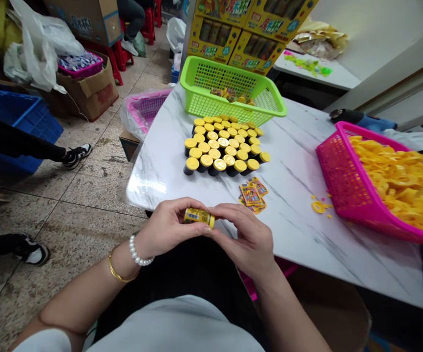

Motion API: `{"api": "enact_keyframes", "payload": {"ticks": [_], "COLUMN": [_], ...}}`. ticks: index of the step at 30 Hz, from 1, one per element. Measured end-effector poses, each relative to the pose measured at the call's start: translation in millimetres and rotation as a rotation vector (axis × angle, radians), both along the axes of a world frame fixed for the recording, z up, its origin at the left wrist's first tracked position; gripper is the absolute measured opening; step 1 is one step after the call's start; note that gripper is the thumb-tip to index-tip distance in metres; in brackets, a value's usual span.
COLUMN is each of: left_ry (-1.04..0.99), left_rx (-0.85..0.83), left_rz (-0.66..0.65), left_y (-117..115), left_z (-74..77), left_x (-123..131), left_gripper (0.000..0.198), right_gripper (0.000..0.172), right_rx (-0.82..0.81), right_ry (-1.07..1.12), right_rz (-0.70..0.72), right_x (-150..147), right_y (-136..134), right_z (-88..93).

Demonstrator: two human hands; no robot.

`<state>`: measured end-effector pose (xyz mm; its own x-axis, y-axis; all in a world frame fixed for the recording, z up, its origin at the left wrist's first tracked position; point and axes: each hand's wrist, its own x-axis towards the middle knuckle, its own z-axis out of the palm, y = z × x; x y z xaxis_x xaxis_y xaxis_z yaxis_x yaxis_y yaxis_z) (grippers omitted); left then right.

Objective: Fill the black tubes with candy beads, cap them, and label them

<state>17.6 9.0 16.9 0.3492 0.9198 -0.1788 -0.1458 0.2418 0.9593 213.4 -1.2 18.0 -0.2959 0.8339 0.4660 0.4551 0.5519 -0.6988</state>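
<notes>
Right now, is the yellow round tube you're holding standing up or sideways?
Sideways: the yellow round tube is tipped, its yellow cap pointing toward the right hand.

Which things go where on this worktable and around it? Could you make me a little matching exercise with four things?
Things:
1. small labelled container
2. white beaded bracelet
3. bright pink basket
4. green basket

Places and states:
A. heaped with yellow plastic pieces
B. held between the left hand and the right hand
C. behind the rows of yellow-capped containers
D. around the left wrist

Right pairs: 1-B, 2-D, 3-A, 4-C
</notes>
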Motion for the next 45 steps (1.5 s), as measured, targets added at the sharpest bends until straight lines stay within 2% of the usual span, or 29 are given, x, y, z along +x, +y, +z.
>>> {"api": "enact_keyframes", "payload": {"ticks": [4, 6, 8, 10, 12, 13, 17, 19, 21, 23, 26, 29, 31, 33, 34, 35, 36, 37, 38, 40, 42, 44, 45], "left_ry": [-0.055, -0.001, 0.076, 0.145, 0.179, 0.179, 0.096, 0.011, -0.102, -0.182, -0.194, -0.201, -0.211, -0.208, -0.196, -0.169, -0.120, -0.046, 0.054, 0.307, 0.574, 0.790, 0.870], "left_rx": [-0.028, 0.018, 0.103, 0.161, 0.138, 0.105, -0.020, -0.066, -0.126, -0.191, -0.271, -0.297, -0.293, -0.283, -0.267, -0.241, -0.198, -0.134, -0.050, 0.154, 0.343, 0.448, 0.471], "left_rz": [-0.004, 0.024, 0.067, 0.081, 0.026, -0.004, -0.062, -0.109, -0.163, -0.190, -0.179, -0.153, -0.122, -0.098, -0.092, -0.080, -0.053, 0.000, 0.077, 0.263, 0.391, 0.404, 0.381], "left_y": [3, 3, 1, -1, -2, -3, -1, 0, 1, 0, -1, 1, 3, 5, 5, 5, 6, 7, 9, 19, 35, 54, 63], "left_z": [1.0, 0.1, -1.5, -2.6, -3.0, -3.1, -3.3, -2.4, -0.7, 0.5, -0.5, -2.4, -2.0, -0.7, -0.2, -0.2, -0.5, -1.2, -1.9, -2.9, -2.9, -2.7, -2.9], "left_x": [-1, -2, -2, -1, 2, 3, 6, 6, 5, 6, 8, 11, 12, 13, 13, 12, 12, 11, 9, 6, 3, 1, 0], "left_gripper": [0.036, 0.029, 0.022, 0.020, 0.021, 0.023, 0.034, 0.041, 0.049, 0.054, 0.052, 0.054, 0.056, 0.059, 0.061, 0.063, 0.063, 0.063, 0.061, 0.056, 0.053, 0.054, 0.052], "right_gripper": [0.032, 0.029, 0.022, 0.020, 0.022, 0.023, 0.040, 0.031, 0.022, 0.023, 0.023, 0.014, 0.029, 0.051, 0.054, 0.049, 0.038, 0.025, 0.020, 0.026, 0.038, 0.041, 0.037], "right_rx": [0.111, 0.061, -0.129, -0.409, -0.609, -0.646, -0.575, -0.558, -0.567, -0.595, -0.638, -0.618, -0.573, -0.491, -0.420, -0.335, -0.246, -0.162, -0.094, -0.019, 0.038, 0.061, 0.065], "right_ry": [-0.002, 0.036, 0.162, 0.308, 0.399, 0.418, 0.411, 0.418, 0.515, 0.635, 0.681, 0.669, 0.612, 0.464, 0.366, 0.260, 0.161, 0.088, 0.046, 0.085, 0.124, 0.059, 0.000], "right_rz": [0.005, -0.017, -0.073, -0.091, -0.028, 0.016, 0.143, 0.195, 0.230, 0.255, 0.283, 0.274, 0.255, 0.234, 0.211, 0.175, 0.121, 0.050, -0.026, -0.175, -0.205, -0.259, -0.299], "right_x": [6, 4, -1, -5, -3, -1, 14, 17, 16, 12, 6, 3, 3, 3, 4, 4, 4, 4, 4, 7, 16, 27, 33], "right_y": [2, 2, 2, 2, 3, 4, 6, 7, 7, 8, 9, 7, 4, 3, 7, 15, 28, 46, 69, 122, 168, 186, 182], "right_z": [-2.2, -5.4, -9.7, -12.8, -13.0, -11.9, -4.8, -3.6, -5.0, -8.0, -12.8, -13.8, -10.3, -3.4, 1.6, 7.9, 15.9, 25.9, 37.8, 64.6, 87.4, 98.0, 97.3]}}
